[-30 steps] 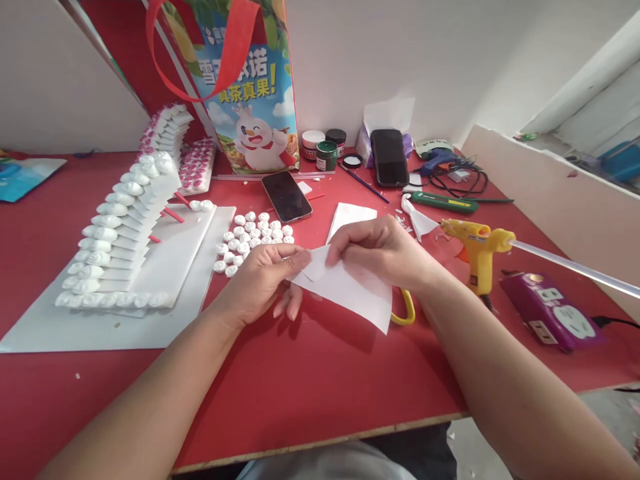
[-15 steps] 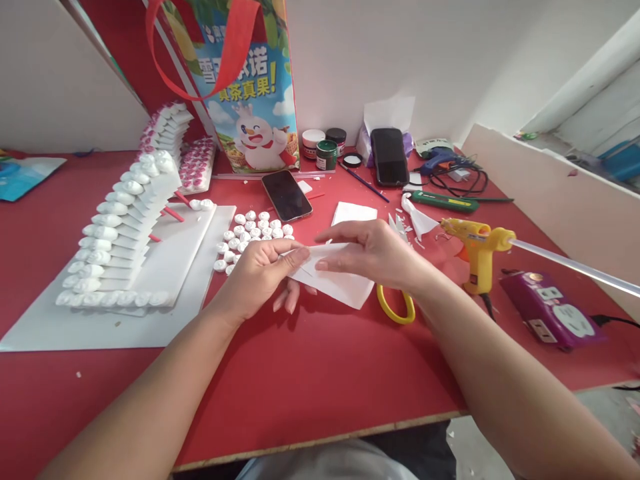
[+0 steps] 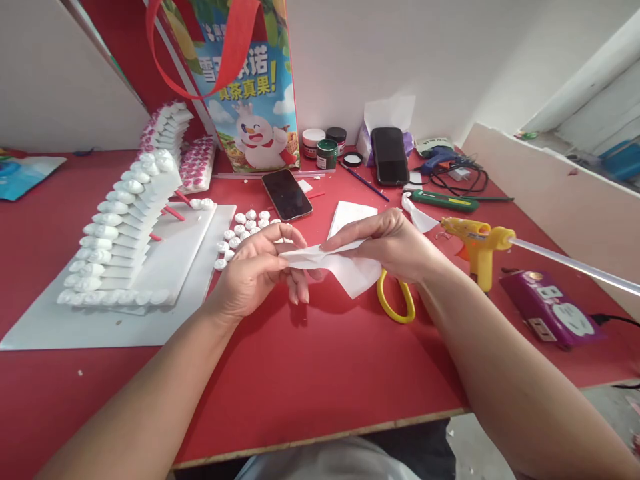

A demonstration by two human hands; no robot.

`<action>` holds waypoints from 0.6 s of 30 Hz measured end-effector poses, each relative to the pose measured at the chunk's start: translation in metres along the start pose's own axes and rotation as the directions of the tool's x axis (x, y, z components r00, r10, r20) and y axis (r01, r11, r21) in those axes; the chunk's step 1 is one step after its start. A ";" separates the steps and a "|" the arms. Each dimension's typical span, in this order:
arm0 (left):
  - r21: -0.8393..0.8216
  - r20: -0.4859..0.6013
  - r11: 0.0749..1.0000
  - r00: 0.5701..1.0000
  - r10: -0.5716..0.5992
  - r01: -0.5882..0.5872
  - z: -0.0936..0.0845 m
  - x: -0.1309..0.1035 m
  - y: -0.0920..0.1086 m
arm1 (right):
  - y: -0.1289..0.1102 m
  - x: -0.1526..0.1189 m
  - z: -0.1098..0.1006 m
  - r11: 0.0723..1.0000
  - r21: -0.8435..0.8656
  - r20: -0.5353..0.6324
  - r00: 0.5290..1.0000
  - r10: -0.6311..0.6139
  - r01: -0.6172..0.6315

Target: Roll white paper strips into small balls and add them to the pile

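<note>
A thin white sheet [image 3: 353, 269], folded along its upper edge, is held between both hands above the red table. My left hand [image 3: 260, 270] pinches its left end between thumb and fingers, with the lower fingers hanging apart. My right hand [image 3: 390, 247] grips the upper edge near the middle and right, fingers over it and thumb beneath. The lower corner of the sheet hangs loose. Behind my hands lies a stack of white sheets [image 3: 347, 217]. Small white swirled pieces [image 3: 239, 230] are grouped beyond my left hand.
On the left, a curved white model [image 3: 135, 227] rests on white boards. Yellow scissor handles [image 3: 395, 300] lie below my right hand. A yellow glue gun [image 3: 477, 247], purple power strip [image 3: 555, 310] and green cutter [image 3: 445, 201] are at right. Two phones and a bag stand behind.
The sheet was flatter before; its upper part is now folded over and its corner droops. My right hand has turned and closed on the upper edge.
</note>
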State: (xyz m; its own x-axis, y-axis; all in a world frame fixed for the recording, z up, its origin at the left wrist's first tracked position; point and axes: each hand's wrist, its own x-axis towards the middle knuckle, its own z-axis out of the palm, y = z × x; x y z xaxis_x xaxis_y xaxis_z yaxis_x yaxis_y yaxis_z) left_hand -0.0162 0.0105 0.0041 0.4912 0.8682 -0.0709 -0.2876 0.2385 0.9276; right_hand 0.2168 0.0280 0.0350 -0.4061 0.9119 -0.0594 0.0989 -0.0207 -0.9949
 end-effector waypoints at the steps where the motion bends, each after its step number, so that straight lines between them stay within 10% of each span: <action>1: -0.015 0.015 1.000 1.000 -0.025 0.025 0.000 0.000 0.001 | -0.001 0.000 0.000 1.000 -0.027 -0.002 1.000 -0.008 0.008; 13: 0.099 -0.048 0.970 0.974 -0.220 0.224 0.001 0.002 -0.001 | -0.004 -0.003 -0.006 0.984 -0.170 0.092 0.995 -0.027 0.042; 18: 0.169 -0.113 0.975 0.986 -0.125 0.143 0.000 0.002 0.005 | -0.011 -0.007 -0.028 0.969 -0.238 -0.189 0.976 -0.109 0.062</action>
State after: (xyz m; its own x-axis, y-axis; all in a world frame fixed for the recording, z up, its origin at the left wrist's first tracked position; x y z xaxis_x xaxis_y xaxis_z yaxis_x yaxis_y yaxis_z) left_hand -0.0167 0.0138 0.0080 0.4270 0.8752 -0.2274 -0.0715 0.2834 0.9563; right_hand 0.2443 0.0336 0.0482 -0.2356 0.9696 0.0657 0.2866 0.1339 -0.9486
